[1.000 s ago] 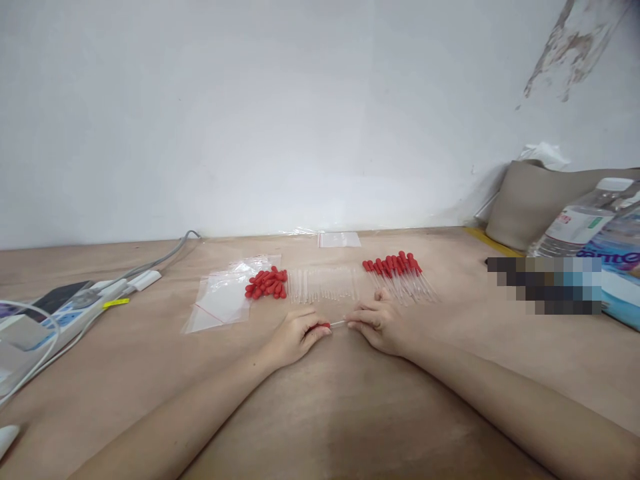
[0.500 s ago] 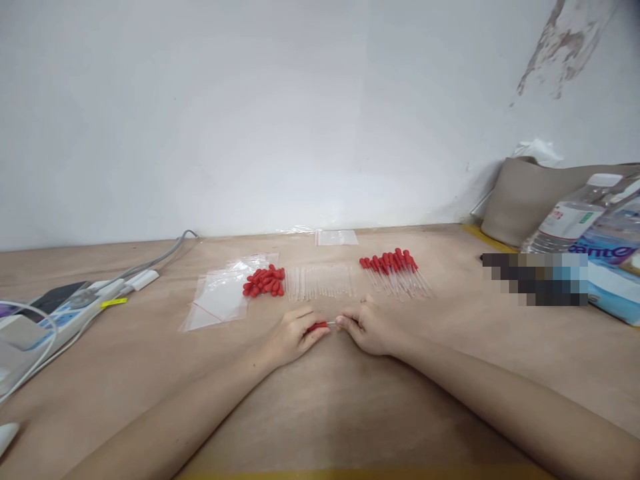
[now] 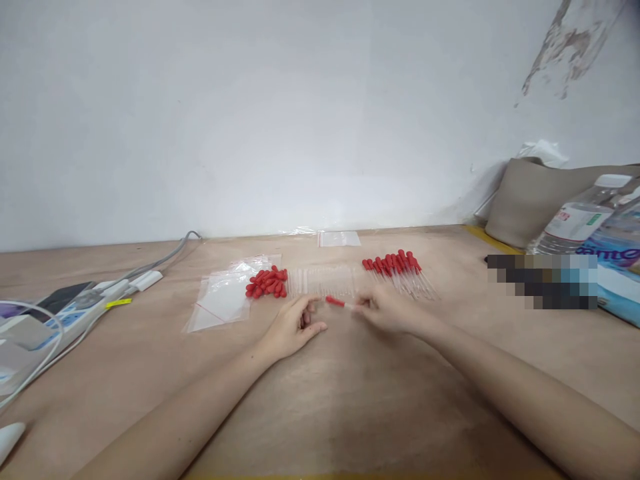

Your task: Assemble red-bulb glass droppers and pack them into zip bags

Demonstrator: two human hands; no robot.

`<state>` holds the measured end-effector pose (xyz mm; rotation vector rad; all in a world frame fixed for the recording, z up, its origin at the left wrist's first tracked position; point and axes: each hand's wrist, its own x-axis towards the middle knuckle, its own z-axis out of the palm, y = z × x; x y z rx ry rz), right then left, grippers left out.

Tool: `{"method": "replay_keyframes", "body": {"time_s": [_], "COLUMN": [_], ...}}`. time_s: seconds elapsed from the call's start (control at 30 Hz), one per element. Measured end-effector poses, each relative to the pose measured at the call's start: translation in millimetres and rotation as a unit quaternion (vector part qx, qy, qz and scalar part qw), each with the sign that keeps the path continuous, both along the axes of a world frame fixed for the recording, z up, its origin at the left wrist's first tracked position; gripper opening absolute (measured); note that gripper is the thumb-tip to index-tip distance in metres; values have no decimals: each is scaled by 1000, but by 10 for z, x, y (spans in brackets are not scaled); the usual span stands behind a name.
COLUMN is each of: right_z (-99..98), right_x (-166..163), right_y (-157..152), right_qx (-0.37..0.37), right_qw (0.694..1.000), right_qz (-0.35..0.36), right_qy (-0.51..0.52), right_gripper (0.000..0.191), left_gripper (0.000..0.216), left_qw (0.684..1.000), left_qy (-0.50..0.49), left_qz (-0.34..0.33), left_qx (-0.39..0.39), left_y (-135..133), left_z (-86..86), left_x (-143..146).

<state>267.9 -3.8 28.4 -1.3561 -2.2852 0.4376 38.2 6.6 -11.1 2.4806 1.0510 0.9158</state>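
My right hand (image 3: pixel 383 309) pinches the clear tube of a dropper pipette (image 3: pixel 336 302), whose red rubber bulb points left. My left hand (image 3: pixel 296 325) is beside the bulb, apart from it, with thumb and fingers parted and nothing between them. Beyond the hands lies a row of clear glass tubes (image 3: pixel 320 281). To its left is a heap of loose red rubber bulbs (image 3: pixel 267 283). On the right, several droppers with red bulbs fitted (image 3: pixel 393 264) lie side by side, tubes toward me.
Clear zip bags (image 3: pixel 220 303) lie left of the bulbs, and another bag (image 3: pixel 340 239) by the wall. A power strip (image 3: pixel 75 313) with cables is at far left. A water bottle (image 3: pixel 575 220), a grey-brown container (image 3: pixel 515 200) and a blue-white pack (image 3: pixel 620 293) stand at right.
My left hand has let go of the red bulb and opened. My right hand has carried the dropper away from it, slightly right and toward the wall.
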Motion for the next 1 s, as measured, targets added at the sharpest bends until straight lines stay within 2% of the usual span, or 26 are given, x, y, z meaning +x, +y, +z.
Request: {"method": "replay_keyframes", "body": {"time_s": [0.1,0.17,0.23,0.37,0.47,0.6,0.8,1.0], "right_z": [36,28,-18,-179,-259,-233,-185,-228], "right_x": [200,296,334,301,284,220,-86,-191], "right_y": [188,338,483,686,718,651,643,649], "right_qx": [32,36,35,68,93,122,17,5], "right_qw": [988,971,956,928,913,921,936,935], "right_qz": [-153,-236,-286,-343,-359,-329,-302,-304], "right_qy": [4,-21,-58,-131,-171,-169,-179,-182], "right_gripper": [29,33,35,37,37,42,35,32], "left_gripper": [21,19,20,15,12,12,12,20], "left_qw": [1000,999,999,999,999,999,999,999], "left_qy": [20,25,22,23,26,27,27,36], "left_qz": [1,-1,0,-2,-6,-14,-19,-8], "left_qx": [-21,-26,-32,-41,-39,-40,-34,-28], "left_y": [23,25,22,13,10,9,5,-19], "left_z": [-7,-3,6,23,27,33,52,33], "left_x": [-7,-1,7,11,7,8,8,24]}}
